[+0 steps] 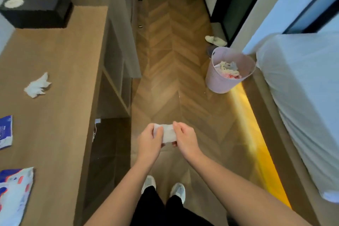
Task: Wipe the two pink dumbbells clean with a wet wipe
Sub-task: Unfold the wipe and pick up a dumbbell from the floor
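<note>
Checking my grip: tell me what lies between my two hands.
A white wet wipe, gripped by the left hand and the right hand, one at each end; head view.

Soft daylight, blurry, wide-angle edge distortion

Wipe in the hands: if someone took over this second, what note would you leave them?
Left hand: pinches one end of the wipe.
Right hand: pinches the other end; the wipe is held folded between them, above the floor.
Dumbbells: not in view, so it cannot be told whether either is clean.
Nearby: a crumpled tissue and two packs on the desk; a pink bin with waste by the bed.
Done: a wipe is in hand.
Left: probably open it out, find both dumbbells, wipe each, bin the wipe.
</note>
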Demonstrator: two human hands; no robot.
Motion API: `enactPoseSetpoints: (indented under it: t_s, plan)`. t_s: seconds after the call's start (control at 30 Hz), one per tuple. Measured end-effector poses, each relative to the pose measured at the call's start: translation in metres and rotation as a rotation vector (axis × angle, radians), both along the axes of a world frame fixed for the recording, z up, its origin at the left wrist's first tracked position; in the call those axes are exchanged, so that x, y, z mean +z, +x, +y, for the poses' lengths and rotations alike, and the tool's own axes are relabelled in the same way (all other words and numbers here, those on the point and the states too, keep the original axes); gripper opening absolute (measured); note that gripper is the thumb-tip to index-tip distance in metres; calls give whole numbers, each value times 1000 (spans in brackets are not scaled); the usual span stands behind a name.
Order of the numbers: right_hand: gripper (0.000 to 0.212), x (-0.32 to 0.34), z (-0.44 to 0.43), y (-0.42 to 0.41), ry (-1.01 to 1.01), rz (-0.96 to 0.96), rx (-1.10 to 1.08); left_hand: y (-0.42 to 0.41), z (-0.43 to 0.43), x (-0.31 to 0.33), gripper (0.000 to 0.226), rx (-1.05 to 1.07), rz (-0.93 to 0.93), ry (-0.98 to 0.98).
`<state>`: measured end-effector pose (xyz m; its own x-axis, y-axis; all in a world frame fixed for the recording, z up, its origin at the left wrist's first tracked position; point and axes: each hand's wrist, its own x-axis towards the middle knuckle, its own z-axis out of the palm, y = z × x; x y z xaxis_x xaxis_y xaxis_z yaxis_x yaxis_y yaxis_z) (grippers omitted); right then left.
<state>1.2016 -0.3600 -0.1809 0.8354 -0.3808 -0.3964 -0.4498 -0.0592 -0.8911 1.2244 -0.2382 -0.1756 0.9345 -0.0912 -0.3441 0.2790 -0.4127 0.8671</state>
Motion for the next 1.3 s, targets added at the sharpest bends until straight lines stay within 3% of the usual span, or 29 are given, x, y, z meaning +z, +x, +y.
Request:
enactPoseSetpoints:
  t_s: [0.3, 0.53, 0.83, 1.03, 1.3]
  plan:
    - [41, -6, -91, -86, -175, 106, -438, -17, -115, -14, 26, -559, 6, 76]
    - [39, -19, -111, -174, -173, 175, -814, -67, -182, -16, 28, -991, -18, 64]
    - [41, -40, -132, -256, -73, 202, -1027, -141, -226, -34, 32, -1186, -136, 108]
    - [30, -38, -171, -323, 9, 179, -1104, -198, -272, -34, 36, -1247, -140, 84]
    - [31, -35, -239, -383, -11, 282, -1021, -246, -344, -37, 39, -1305, -38, 64]
